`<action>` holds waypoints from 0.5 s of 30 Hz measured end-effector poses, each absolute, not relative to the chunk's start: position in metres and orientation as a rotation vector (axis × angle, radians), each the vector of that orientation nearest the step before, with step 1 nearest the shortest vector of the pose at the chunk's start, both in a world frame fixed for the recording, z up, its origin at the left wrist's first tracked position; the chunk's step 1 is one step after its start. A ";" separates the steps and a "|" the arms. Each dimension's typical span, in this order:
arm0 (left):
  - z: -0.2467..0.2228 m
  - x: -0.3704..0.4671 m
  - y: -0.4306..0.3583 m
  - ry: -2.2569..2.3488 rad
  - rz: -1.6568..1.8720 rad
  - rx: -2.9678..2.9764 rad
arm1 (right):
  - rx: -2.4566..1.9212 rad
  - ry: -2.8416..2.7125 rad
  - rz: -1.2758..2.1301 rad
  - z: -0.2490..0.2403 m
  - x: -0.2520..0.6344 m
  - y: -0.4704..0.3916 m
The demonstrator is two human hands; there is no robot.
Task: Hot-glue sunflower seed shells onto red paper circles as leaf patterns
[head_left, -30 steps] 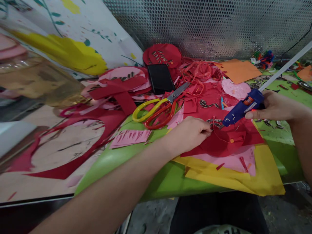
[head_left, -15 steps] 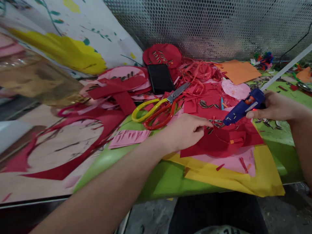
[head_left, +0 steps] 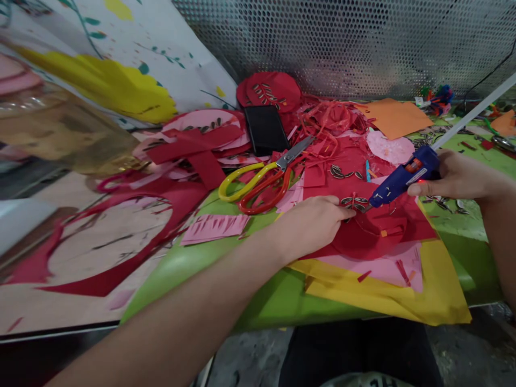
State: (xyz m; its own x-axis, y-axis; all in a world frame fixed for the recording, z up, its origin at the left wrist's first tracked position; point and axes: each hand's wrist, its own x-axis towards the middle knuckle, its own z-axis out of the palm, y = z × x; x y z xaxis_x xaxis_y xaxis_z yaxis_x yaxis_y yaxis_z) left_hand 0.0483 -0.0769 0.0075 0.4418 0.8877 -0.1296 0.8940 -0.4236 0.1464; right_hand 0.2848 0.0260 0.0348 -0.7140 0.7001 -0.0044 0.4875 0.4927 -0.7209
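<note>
My right hand [head_left: 453, 174] grips a blue glue gun [head_left: 399, 180] with a long pale glue stick out of its back. The nozzle points down at a red paper circle [head_left: 363, 242], close to striped sunflower seeds [head_left: 355, 202] laid out on it. My left hand [head_left: 314, 226] rests at the circle's left side, index finger stretched to the lower seeds and the other fingers curled under. Whether a seed is between its fingertips is hidden. Under the circle lie red, pink and yellow sheets [head_left: 439, 290].
Scissors [head_left: 262, 183] with yellow and red handles lie left of the papers, below a black phone [head_left: 266, 129]. Behind are red paper shreds [head_left: 330, 118], an orange sheet [head_left: 395, 118] and a perforated metal panel [head_left: 355, 48]. A cut-out red frame [head_left: 173, 209] lies left.
My left hand has shifted slightly down and left, with its index fingertip lower on the circle, showing more of the seeds. The glue gun stays almost still.
</note>
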 end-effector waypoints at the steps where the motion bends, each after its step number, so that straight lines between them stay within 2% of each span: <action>1: 0.007 0.048 -0.077 1.565 -0.041 2.497 | -0.996 -2.444 1.053 0.035 0.285 0.026; 15: 0.009 0.030 -0.069 1.520 0.253 2.323 | -0.995 -2.445 1.037 0.031 0.287 0.029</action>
